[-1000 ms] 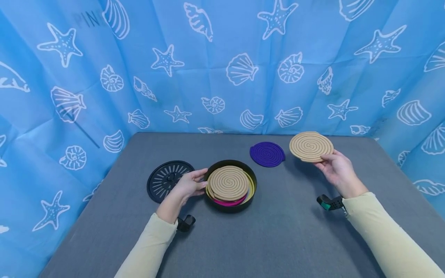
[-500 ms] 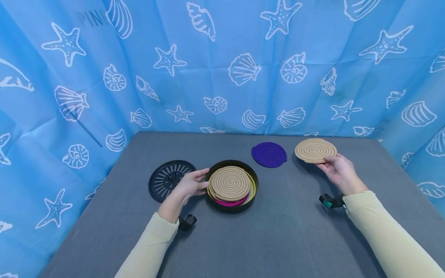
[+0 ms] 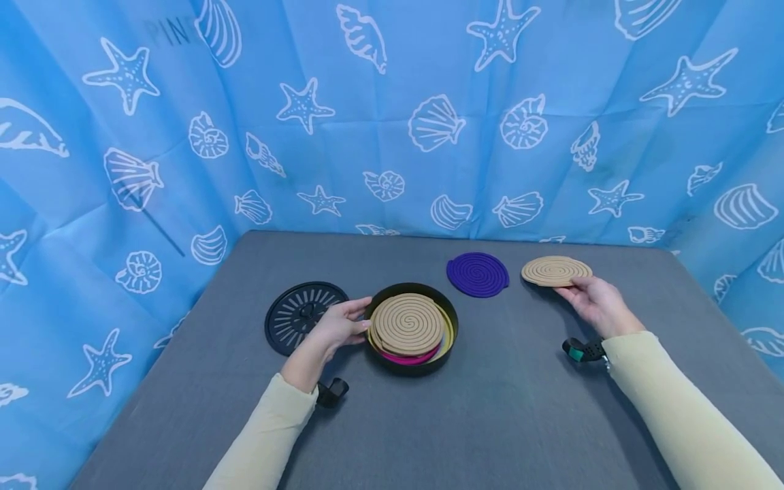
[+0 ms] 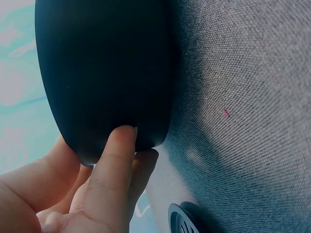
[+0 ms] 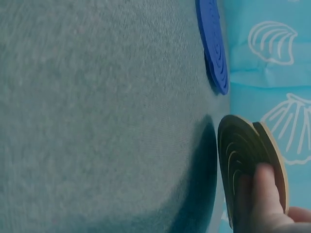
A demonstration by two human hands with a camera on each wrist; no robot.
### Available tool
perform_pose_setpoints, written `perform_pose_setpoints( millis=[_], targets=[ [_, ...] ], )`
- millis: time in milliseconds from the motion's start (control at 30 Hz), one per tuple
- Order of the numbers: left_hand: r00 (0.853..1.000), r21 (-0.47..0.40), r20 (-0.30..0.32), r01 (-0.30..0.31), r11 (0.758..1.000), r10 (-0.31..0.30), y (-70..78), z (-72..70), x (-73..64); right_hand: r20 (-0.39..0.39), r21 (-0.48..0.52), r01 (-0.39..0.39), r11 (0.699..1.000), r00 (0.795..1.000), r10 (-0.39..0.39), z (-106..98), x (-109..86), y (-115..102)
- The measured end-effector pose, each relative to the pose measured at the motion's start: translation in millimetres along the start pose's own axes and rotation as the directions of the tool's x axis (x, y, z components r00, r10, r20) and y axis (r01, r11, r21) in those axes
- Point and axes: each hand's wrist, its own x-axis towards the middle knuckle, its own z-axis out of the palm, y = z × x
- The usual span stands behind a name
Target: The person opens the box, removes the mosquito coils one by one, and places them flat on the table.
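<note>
My left hand (image 3: 335, 327) holds the left side of a round black tin (image 3: 454, 344). In the left wrist view its fingers (image 4: 114, 165) lie against the tin's dark wall (image 4: 107, 73). A tan spiral coaster (image 3: 407, 323) tops the stack inside, with pink and yellow edges showing below. My right hand (image 3: 594, 303) pinches another tan spiral coaster (image 3: 554, 271) by its near right edge. The right wrist view shows this coaster (image 5: 243, 145) from below, tilted just above the table, with a shadow beside it. A purple spiral coaster (image 3: 478, 274) lies flat to its left.
A black slotted round lid (image 3: 294, 313) lies left of the tin, partly behind my left hand. The grey cloth-covered table (image 3: 465, 422) ends at a blue curtain (image 3: 380, 136) with white shells and starfish. Black wrist cameras sit under both sleeves.
My right hand has lowered the tan coaster toward the table, and the coaster has tipped flatter. The left hand stays at the tin. The whole view has shifted slightly.
</note>
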Motion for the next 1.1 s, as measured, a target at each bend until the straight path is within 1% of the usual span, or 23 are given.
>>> perform_pose_setpoints(
  millis=[67,233,333,667,833,1100],
  targets=[
    [1.000,-0.003,0.007,-0.004,1.000,0.004,-0.1,0.4,-0.1,-0.004,-0.005,-0.016,1.000,1.000,0.016,0,0.4,-2],
    [1.000,-0.001,0.013,-0.010,1.000,0.010,0.0,0.3,-0.8,0.009,-0.070,-0.068,0.995,0.998,0.069,-1,0.8,-7],
    [1.000,-0.002,0.012,-0.009,1.000,0.009,0.5,0.5,-1.2,0.015,-0.102,-0.084,0.991,0.996,0.086,-2,-1.1,-10],
    [1.000,0.007,0.012,-0.005,1.000,0.005,0.8,1.2,-1.8,-0.045,-0.151,-0.052,0.987,0.998,0.046,-3,-15.9,-13],
    [1.000,0.003,0.021,-0.004,1.000,0.004,0.6,0.3,-2.1,-0.042,-0.170,-0.042,0.984,0.999,0.035,-7,-21.8,-14],
    [1.000,-0.003,0.023,-0.003,1.000,0.003,2.0,1.1,-3.1,-0.014,-0.140,-0.033,0.990,0.999,0.032,-19,-27.2,-17]
  ],
)
